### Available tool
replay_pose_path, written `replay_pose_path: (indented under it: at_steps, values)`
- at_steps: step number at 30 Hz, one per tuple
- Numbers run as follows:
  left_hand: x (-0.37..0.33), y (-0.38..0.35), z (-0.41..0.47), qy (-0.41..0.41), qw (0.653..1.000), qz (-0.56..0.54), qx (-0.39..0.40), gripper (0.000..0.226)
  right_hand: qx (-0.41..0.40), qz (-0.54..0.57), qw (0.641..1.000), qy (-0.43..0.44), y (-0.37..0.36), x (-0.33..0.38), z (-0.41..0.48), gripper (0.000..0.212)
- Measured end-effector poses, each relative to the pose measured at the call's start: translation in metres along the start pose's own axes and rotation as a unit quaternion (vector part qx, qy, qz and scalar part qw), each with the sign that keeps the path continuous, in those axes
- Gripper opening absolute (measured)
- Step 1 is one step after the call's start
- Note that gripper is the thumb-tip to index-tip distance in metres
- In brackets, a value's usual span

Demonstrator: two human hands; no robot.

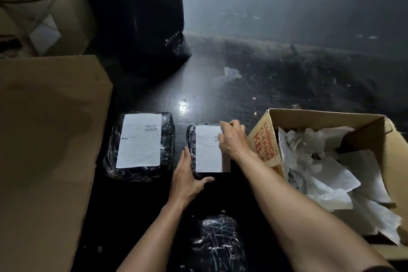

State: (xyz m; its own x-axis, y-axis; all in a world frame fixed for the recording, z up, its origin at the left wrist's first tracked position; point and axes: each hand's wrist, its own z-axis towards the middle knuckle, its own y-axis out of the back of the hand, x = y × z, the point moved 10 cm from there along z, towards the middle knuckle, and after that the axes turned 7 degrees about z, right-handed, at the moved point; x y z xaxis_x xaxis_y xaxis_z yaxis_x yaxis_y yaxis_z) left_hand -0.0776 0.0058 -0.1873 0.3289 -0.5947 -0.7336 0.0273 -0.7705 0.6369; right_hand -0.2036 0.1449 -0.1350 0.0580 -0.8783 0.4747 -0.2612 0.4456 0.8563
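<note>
The right hand hid the label at its upper right corner, so whether its curled fingers pinched it was unclear. The black parcel lay mid-frame, the flat left hand against its lower left edge

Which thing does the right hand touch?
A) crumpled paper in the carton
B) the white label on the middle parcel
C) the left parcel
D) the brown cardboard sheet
B: the right hand has its fingers curled on the far corner of the white label of the middle parcel.
</note>
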Motion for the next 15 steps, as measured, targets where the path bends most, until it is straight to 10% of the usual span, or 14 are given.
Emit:
replay_pose_path:
  at_steps: [15]
  values:
    - [0.004, 0.0, 0.001, -0.01, 0.999, -0.035, -0.015, 0.124, -0.126, 0.069, 0.989, 0.02, 0.016, 0.008, 0.012, 0.011]
